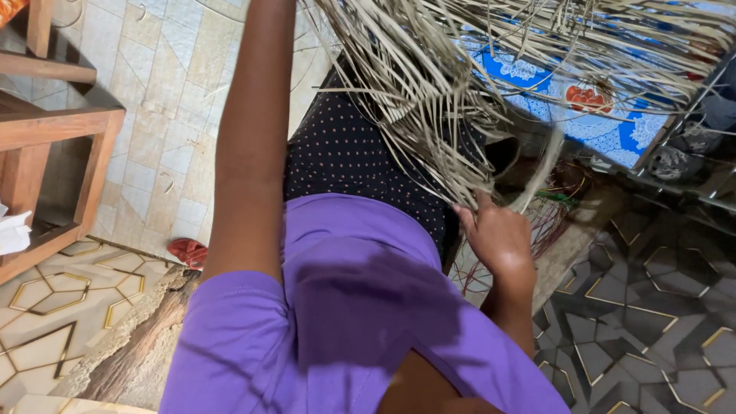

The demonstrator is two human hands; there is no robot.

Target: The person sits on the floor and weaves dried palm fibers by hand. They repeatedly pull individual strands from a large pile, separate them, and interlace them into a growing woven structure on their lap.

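A big bundle of pale dry straw strands (pixel 429 92) hangs from the top of the view over my lap, which is covered by a dark dotted skirt (pixel 345 153). My right hand (pixel 497 239) is at the lower end of the bundle, its fingers closed around a few strands. My left arm (pixel 249 153) reaches straight up along the left side of the bundle and leaves the frame at the top, so my left hand is not visible. I am wearing a purple top (pixel 345 307).
A wooden stool frame (pixel 54 130) stands on the tiled floor at the left, with white paper (pixel 11 230) on it. A red sandal (pixel 188 251) lies near my seat. A blue patterned cloth (pixel 606 126) and thin coloured strands (pixel 556 203) lie at the right.
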